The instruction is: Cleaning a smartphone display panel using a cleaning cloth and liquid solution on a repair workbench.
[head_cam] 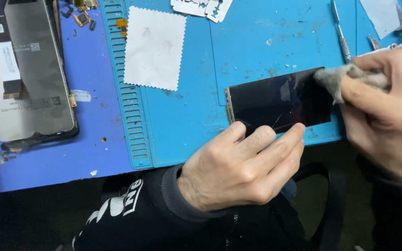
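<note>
Left hand (240, 169), nearest the camera: fingers flat, tips pinning the near long edge of a black phone screen panel (275, 100). It is pressing, not closing around anything; the palm hangs off the mat's near edge.

Right hand (387, 111): clenched on a wad of grey cleaning cloth (343, 76), held against the panel's far right corner. The glass shows thin crack lines near the pinning fingertips.

Step in hand, as I judge it: wiping the glass face while the other hand steadies it. The next stroke calls for firm downward hold from the left fingertips and light, even pressure across the panel toward its left end, kept clear of the cracks.

The panel lies flat on a blue silicone repair mat (187, 121), its left end pointing away from the wiping hand.

Beyond the left hand, a white pinked-edge wipe (154, 46) lies flat on the mat. Far left of the grip, a second phone display assembly (31, 74) lies back-up, grey, carrying a tall narrow white label strip and small printed code squares; text not recorded.

Past the wiping hand, metal tweezers (341, 30) lie on the mat. Small loose gold-coloured parts (83, 16) sit at the far edge; details too small to tell.
</note>
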